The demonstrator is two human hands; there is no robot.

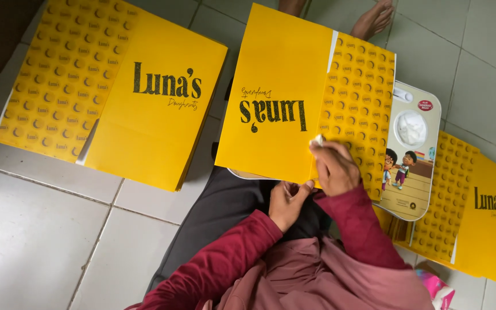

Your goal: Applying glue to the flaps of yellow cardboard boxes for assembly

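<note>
yellow flat carton sheet (271, 92) lies across the person's lap, its plain panel toward the left and a panel patterned with rows of small rings toward the right. right hand (333, 167) rests on the sheet near its lower edge, where plain and patterned panels meet; its fingers are curled and pinch a small white wad (318, 139) against the cardboard. left hand (287, 201) sits just below the sheet's bottom edge, fingers bent inward with the thumb raised toward the right hand; whether it grips anything cannot be told, since the fingers hide the palm. both arms wear dark red sleeves (225, 258), and a dusty pink cloth (328, 275) covers the lap below them.

under the right side of the sheet a small lap table (414, 166) sticks out, grey-rimmed, with a cartoon picture of two children on its top and a round white recess holding something white. a bare foot (374, 20) shows beyond the sheet at the top edge.

on the white tiled floor (30, 229) to the left lies a stack of the same yellow carton sheets (144, 103), well apart from the hands. to the right, partly under the lap table, lies another pile of such sheets (472, 212). a pink object (437, 287) peeks in at the bottom right corner, too cut off to identify.
</note>
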